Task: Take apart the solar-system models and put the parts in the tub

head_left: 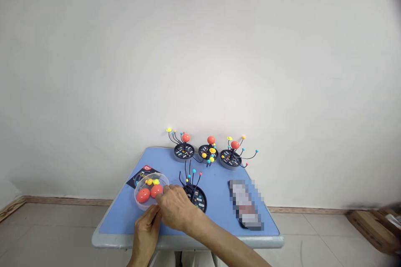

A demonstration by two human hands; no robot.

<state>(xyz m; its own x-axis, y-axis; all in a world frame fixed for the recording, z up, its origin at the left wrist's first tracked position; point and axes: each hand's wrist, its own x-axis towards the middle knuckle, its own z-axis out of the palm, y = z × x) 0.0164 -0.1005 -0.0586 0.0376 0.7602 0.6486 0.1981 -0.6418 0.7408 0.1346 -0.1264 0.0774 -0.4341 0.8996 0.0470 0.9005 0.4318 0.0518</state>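
Note:
Close together at the front of the table, my left hand (pixel 146 226) and my right hand (pixel 176 207) meet fingertip to fingertip. Both have their fingers pinched, and whatever sits between them is hidden. Just beyond is a clear round plastic tub (pixel 135 199) with two red balls (pixel 143 195) and some small yellow and orange pieces (pixel 156 182). Partly covered by my right hand, a planet model (pixel 202 201) stands on a round black base. Small blue, red and yellow balls tip some of its curved black rods; other rods are bare.
Along the back edge stand three planet models with red centre balls: left (pixel 184 152), middle (pixel 211 140) and right (pixel 231 162). A dark printed card (pixel 133 181) lies partly under the tub. A pixelated flat object (pixel 246 204) rests at right on the blue table (pixel 216 217).

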